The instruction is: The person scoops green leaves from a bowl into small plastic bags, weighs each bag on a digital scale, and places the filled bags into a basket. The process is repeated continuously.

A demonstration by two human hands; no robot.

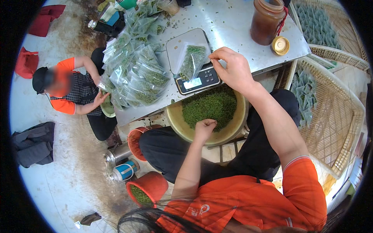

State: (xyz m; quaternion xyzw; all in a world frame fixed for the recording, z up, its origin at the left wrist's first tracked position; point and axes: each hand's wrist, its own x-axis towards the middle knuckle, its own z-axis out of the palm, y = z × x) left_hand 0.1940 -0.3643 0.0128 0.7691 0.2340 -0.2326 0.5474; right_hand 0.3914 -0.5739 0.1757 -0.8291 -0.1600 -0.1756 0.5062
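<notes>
A clear plastic bag [192, 61] of small green berries, perhaps green peppercorns, lies on a digital kitchen scale [174, 43] with a lit display. My right hand [233, 68] hovers over the scale's right edge, thumb and forefinger close together beside the bag; whether they grip its edge is unclear. Below the table edge stands a wide yellowish basin [174, 118] holding loose green berries [208, 109]. Over its near side is my left hand [205, 129], with thumb and fingers drawn together. Whatever they may pinch is too small to make out.
Many filled bags [140, 72] crowd the metal table [233, 26] at left. A brown jar [266, 21] and gold lid [280, 45] stand at right. Plastic crates [335, 116] hold more bags. A co-worker [75, 84] sits left. Red buckets [157, 186] and vacuum flasks [125, 171] flank my leg.
</notes>
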